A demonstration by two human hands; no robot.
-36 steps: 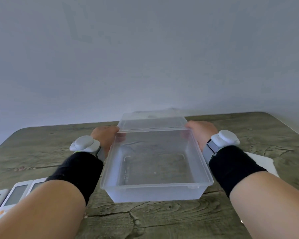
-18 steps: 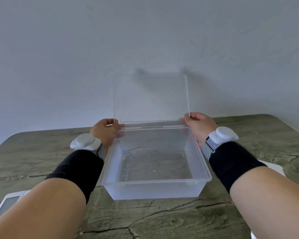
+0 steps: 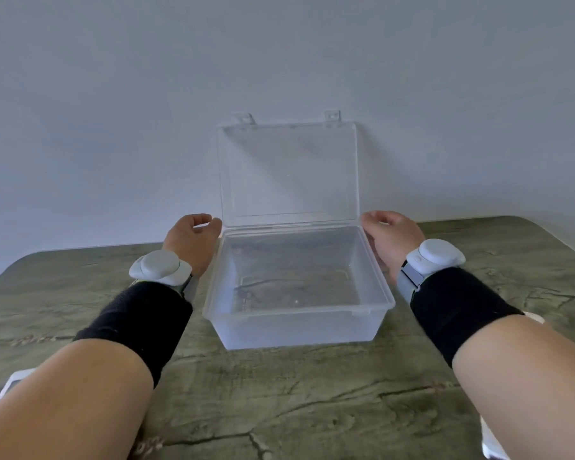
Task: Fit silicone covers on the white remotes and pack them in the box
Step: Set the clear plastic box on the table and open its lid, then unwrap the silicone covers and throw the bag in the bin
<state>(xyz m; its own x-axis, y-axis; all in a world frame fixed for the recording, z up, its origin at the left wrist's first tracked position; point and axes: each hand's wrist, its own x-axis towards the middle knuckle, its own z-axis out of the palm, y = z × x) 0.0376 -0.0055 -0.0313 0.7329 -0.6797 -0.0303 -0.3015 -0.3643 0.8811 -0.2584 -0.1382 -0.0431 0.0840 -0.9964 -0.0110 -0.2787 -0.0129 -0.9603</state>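
A clear plastic box (image 3: 297, 330) stands in the middle of the table, nothing inside it. Its hinged lid (image 3: 289, 171) stands upright at the back. My left hand (image 3: 191, 239) is beside the box's back left corner, thumb tip next to the lid's lower edge. At the back right corner is my right hand (image 3: 390, 237), placed the same way. The fingers of both hands are loosely curled with nothing between them. Parts of two white remotes (image 3: 14, 380) show at the lower left, behind my left forearm.
The table (image 3: 279, 400) is grey-green with a wood grain and its far edge meets a plain wall. White objects peek out past my right forearm (image 3: 535, 317) and at the bottom right (image 3: 492, 443); what they are I cannot tell.
The lid has swung up from lying low behind the box to standing fully upright. My hands have come off its corners and now sit beside the hinge.
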